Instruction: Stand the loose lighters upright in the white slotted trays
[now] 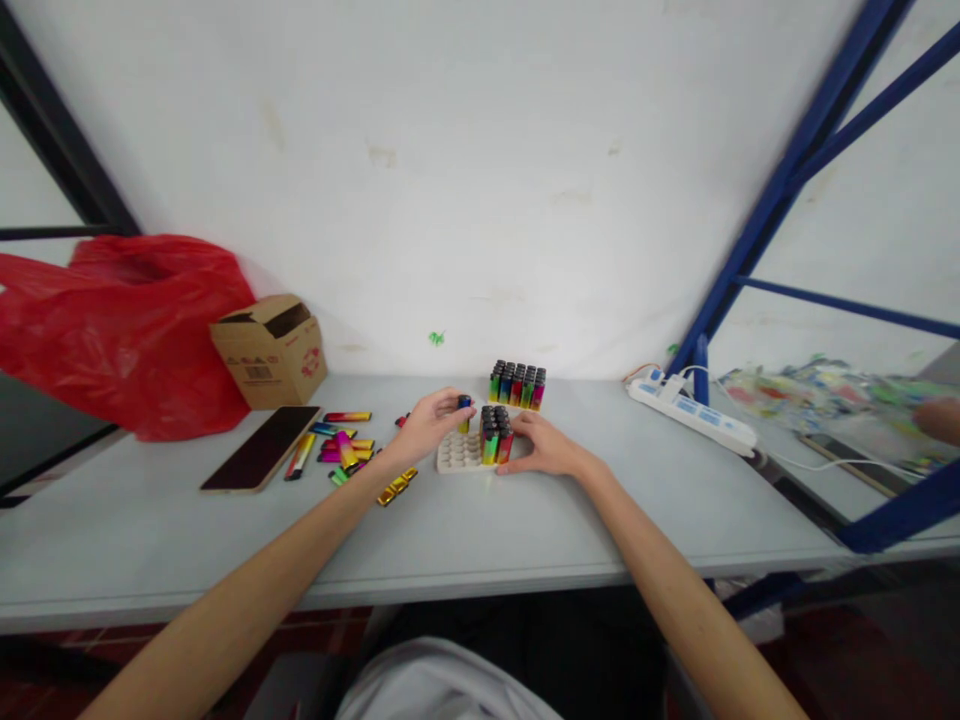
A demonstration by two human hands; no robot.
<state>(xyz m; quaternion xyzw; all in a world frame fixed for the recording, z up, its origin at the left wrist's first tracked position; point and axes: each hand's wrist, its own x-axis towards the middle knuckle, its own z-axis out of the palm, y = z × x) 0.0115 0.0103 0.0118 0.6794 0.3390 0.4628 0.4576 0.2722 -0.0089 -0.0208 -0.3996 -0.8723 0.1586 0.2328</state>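
In the head view my left hand (433,424) pinches a lighter (464,402), blue and yellow with a dark top, upright over the white tray (456,462). Round holes show in the tray's left part. Its right part carries several upright lighters (495,436) with black tops and bright colours. My right hand (541,446) grips the tray's right end, thumb at the front and fingers behind; the lighters partly hide those fingertips. Just behind stands a second block of upright lighters (517,385). Loose lighters (346,452) lie scattered to the left of my left hand.
A phone (262,450) lies at the left, near a cardboard box (271,352) and a red plastic bag (142,335). At the right are a white power strip (694,412) and blue metal bars (757,220). Another person's hand (939,420) shows at the far right.
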